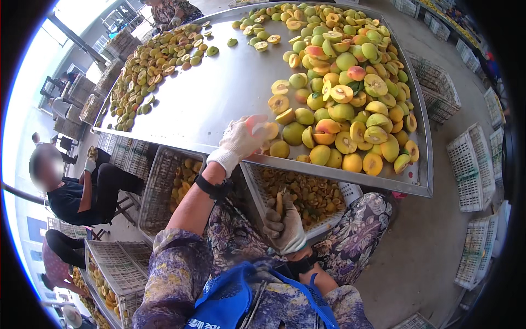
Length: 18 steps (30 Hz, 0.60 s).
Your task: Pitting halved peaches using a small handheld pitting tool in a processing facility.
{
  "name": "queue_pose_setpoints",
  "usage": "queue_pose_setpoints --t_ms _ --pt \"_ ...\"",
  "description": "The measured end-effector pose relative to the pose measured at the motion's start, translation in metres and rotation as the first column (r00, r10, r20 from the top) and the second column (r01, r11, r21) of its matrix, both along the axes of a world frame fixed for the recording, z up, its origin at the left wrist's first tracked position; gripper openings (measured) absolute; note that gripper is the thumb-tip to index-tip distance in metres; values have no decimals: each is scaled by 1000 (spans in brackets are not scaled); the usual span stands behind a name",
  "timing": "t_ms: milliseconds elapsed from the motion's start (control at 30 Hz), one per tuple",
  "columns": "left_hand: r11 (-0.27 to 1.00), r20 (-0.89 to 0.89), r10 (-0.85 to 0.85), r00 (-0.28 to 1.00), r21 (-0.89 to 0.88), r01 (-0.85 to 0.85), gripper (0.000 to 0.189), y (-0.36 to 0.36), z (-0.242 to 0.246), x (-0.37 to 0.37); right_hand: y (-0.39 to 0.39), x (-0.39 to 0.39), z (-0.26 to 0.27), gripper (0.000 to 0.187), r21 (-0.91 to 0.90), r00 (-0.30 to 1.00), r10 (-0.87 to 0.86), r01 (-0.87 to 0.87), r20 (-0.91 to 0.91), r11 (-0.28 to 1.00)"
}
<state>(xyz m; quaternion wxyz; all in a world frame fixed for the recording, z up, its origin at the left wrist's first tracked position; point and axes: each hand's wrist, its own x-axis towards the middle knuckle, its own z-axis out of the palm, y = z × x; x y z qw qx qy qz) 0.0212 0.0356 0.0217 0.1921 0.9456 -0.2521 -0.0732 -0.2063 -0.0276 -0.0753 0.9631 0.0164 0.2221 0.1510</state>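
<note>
My left hand, in a white knit glove with bare fingertips, reaches over the near edge of the metal table. Its fingers are at a halved yellow fruit; whether they grip it I cannot tell. Just right of it lies a large heap of halved green and yellow stone fruit. My right hand, in a soiled glove, is closed around a small tool with a light handle, its tip blurred. That hand is over my lap, beside a white plastic crate of small brown pieces, perhaps pits.
A second fruit heap lies on the table's far left. A crate of yellow fruit stands below the table at left, near a seated co-worker. More crates stand on the floor at right. Another person is at the far edge.
</note>
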Motion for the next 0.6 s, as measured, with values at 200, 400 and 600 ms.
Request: queue_pose_setpoints --t_ms 200,400,600 --pt "997 -204 -77 976 -9 76 47 -18 -13 28 1 0 14 50 -293 997 -47 29 -55 956" --pt "779 -525 -137 840 -580 -236 40 31 -4 -55 -11 4 34 41 -679 976 -213 182 38 711" --pt "599 -675 -381 631 -701 -388 42 48 -19 -120 -11 6 11 29 -815 935 -324 297 142 498"
